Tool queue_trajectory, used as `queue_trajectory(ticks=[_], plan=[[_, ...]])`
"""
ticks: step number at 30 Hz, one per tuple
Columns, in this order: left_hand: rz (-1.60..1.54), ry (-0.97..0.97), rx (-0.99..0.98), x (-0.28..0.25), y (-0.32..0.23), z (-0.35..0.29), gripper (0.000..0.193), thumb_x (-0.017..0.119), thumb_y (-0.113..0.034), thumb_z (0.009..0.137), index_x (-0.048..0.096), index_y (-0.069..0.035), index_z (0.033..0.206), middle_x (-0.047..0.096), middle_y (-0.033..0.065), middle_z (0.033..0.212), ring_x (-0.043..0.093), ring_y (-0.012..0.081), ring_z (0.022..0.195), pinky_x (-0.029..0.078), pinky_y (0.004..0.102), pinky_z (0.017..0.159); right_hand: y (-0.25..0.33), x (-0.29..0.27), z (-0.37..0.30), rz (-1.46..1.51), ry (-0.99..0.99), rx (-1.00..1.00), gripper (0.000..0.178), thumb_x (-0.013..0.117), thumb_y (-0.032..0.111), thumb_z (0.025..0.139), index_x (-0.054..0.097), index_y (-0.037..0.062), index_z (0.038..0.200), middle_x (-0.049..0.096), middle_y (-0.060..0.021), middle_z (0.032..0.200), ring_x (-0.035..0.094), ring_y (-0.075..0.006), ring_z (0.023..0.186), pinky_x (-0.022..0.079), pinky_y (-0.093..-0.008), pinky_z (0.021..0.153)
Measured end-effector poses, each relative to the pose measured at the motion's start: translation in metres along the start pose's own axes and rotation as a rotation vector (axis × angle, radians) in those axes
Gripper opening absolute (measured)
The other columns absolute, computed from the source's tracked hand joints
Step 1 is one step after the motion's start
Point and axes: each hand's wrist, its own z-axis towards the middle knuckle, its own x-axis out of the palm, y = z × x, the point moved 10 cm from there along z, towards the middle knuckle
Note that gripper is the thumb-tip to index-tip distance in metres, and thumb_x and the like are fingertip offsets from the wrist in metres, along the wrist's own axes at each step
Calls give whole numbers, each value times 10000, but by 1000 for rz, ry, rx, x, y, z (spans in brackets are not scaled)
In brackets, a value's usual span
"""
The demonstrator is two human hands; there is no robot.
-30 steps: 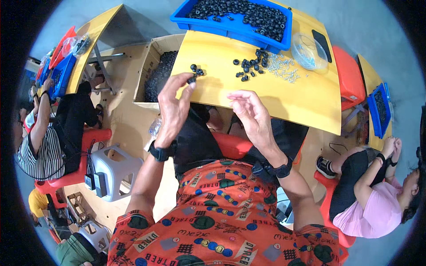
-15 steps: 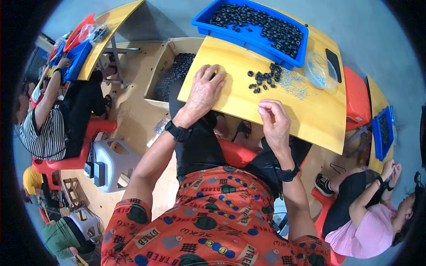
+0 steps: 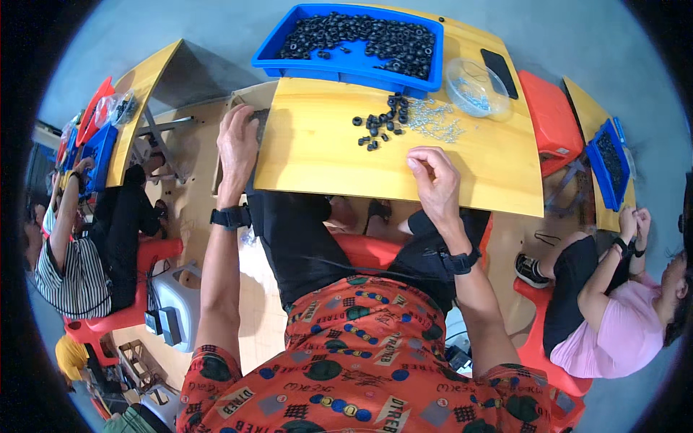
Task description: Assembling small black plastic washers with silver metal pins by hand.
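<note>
My left hand [image 3: 238, 150] hangs over the cardboard carton [image 3: 249, 95] beside the table's left edge. Its fingers are loosely bent and a little apart, with no part visible in them. My right hand [image 3: 437, 180] rests near the front of the yellow table [image 3: 317, 144], thumb and fingers curled together; whatever is inside them is hidden. Beyond it lie small black ring-like parts [image 3: 375, 124] in a loose pile, alongside a scatter of small silvery screw-like pieces [image 3: 434, 120].
Behind the piles stands a blue tray [image 3: 346, 71] of black parts. A clear round tub [image 3: 476, 88] and a dark phone [image 3: 499, 73] lie right of it. A red stool [image 3: 550, 123] stands past the table's right edge. Co-workers sit on both sides.
My left hand has moved left off the table to over the carton; the dark part seen at its fingers is out of sight. My right hand stays curled. The view has shifted.
</note>
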Motion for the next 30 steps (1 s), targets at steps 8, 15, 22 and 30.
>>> queue_trajectory(ticks=[8,15,22,30], plan=[[-389,241,35,80,-115,-18,205,635,-18,842,665,-10,1045,678,128,1002,663,225,816,537,320,721,1,-5,-7,22,-115,-39,48,636,20,863,634,-5,902,641,-86,868,613,-172,757,483,-278,670],[-424,149,71,95,-135,-9,231,631,38,787,684,-15,1005,673,132,988,635,305,864,528,365,761,-1,-13,-11,11,-170,-36,45,641,28,864,633,-6,893,641,-88,854,613,-174,735,483,-277,664],[-171,171,216,99,-131,-18,242,645,21,774,699,-31,1003,667,122,939,621,306,889,514,380,795,-2,-13,-8,30,-159,-12,47,640,24,864,636,-8,898,641,-90,852,613,-166,736,487,-280,668],[-535,161,-196,74,-95,-42,171,651,-34,855,700,-19,1018,663,119,905,646,218,820,493,292,754,-34,-28,1,97,-252,155,95,656,35,850,643,-10,932,654,-91,870,607,-164,694,488,-290,648]])
